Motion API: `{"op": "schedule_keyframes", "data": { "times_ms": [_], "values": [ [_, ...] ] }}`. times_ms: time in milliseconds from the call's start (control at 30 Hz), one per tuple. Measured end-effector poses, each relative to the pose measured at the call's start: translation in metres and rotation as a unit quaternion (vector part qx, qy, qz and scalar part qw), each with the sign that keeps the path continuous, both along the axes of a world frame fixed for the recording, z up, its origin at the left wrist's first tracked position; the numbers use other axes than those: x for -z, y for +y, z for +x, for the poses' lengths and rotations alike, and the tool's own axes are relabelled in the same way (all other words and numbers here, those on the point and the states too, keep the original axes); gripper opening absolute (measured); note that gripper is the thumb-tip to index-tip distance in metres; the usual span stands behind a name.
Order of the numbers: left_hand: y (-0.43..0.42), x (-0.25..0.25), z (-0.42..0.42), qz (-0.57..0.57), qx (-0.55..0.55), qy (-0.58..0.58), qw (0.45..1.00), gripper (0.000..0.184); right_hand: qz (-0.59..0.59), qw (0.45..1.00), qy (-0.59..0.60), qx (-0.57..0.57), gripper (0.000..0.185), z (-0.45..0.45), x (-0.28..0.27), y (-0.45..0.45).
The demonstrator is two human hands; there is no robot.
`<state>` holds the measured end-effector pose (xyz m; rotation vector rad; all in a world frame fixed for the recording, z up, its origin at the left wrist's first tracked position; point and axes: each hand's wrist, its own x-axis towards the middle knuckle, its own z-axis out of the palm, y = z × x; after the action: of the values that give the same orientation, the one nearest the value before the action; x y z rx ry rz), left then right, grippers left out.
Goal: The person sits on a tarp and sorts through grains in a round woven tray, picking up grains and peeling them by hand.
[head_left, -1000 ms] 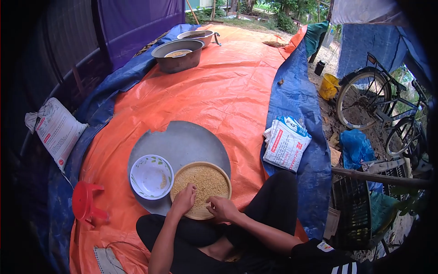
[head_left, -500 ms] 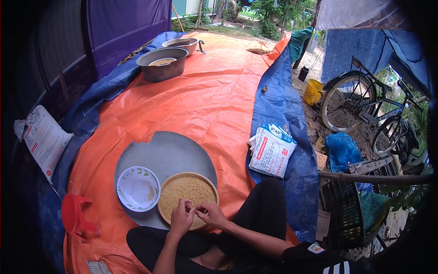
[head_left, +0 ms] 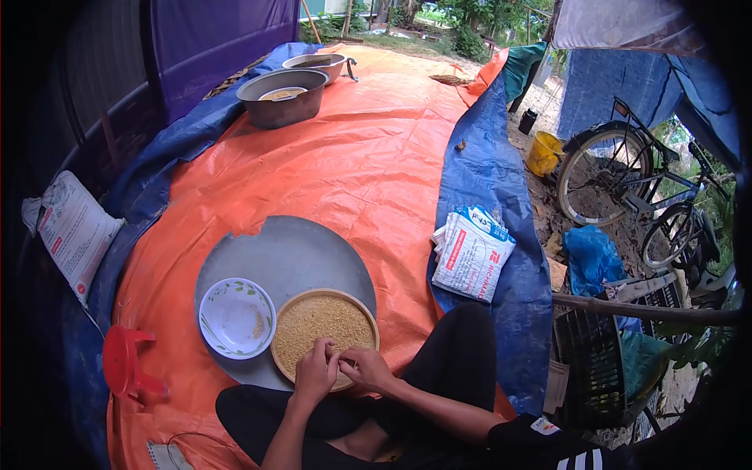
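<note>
A round shallow tray full of golden-brown grain lies in front of my crossed legs. Over its near edge my left hand and my right hand meet, with fingers bent and pinched together. Whatever sits between the fingertips is too small to make out. Left of the tray is a white bowl with a green leaf pattern and a few grains on its inner side. Both vessels rest on a grey round board.
Orange tarp covers the ground, edged by blue tarp. Folded sacks lie at right, a red stool at left. Metal basins stand at the back. A bicycle, a yellow bucket and black crates are beyond the right side.
The view has tilted slightly. My hands stay together over the tray's near edge, with only small finger movement.
</note>
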<state>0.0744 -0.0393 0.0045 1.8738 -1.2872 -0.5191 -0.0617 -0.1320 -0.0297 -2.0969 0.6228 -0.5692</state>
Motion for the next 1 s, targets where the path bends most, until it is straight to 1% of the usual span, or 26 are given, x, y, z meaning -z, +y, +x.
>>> {"op": "schedule_keyframes", "data": {
  "times_ms": [133,233,300,433,533,633,733,933,1000],
  "values": [
    [0.0,-0.001,0.002,-0.01,0.019,0.018,1.0,0.025,0.019,1.0,-0.005,0.012,0.023,0.0,-0.008,0.0],
    [0.0,-0.004,0.003,-0.023,0.022,0.033,0.999,0.021,-0.003,1.0,-0.006,0.009,0.022,0.0,-0.004,-0.001],
    [0.001,-0.01,0.005,-0.031,0.045,0.036,0.998,0.021,-0.001,1.0,-0.013,0.012,0.019,0.0,-0.004,0.0],
    [0.002,-0.011,0.009,-0.032,0.066,0.029,0.997,0.023,-0.005,1.0,-0.027,-0.013,0.018,0.0,-0.002,-0.003],
    [0.003,-0.013,0.01,-0.032,0.061,0.031,0.997,0.023,-0.006,0.999,-0.037,-0.023,0.016,-0.001,-0.005,-0.004],
    [0.003,-0.014,0.01,-0.052,0.06,0.003,0.997,0.024,-0.004,0.999,-0.038,-0.025,0.016,-0.001,-0.014,-0.004],
    [0.003,-0.013,0.012,-0.064,0.073,-0.027,0.995,0.024,-0.021,0.998,-0.042,-0.038,0.017,-0.001,-0.008,-0.007],
    [0.004,-0.007,0.014,-0.056,0.064,0.007,0.996,0.026,0.004,0.998,-0.041,-0.04,0.015,0.0,-0.005,-0.007],
    [0.004,-0.007,0.014,-0.056,0.065,0.009,0.996,0.027,-0.006,0.998,-0.044,-0.046,0.015,-0.001,-0.005,-0.007]
  ]
}}
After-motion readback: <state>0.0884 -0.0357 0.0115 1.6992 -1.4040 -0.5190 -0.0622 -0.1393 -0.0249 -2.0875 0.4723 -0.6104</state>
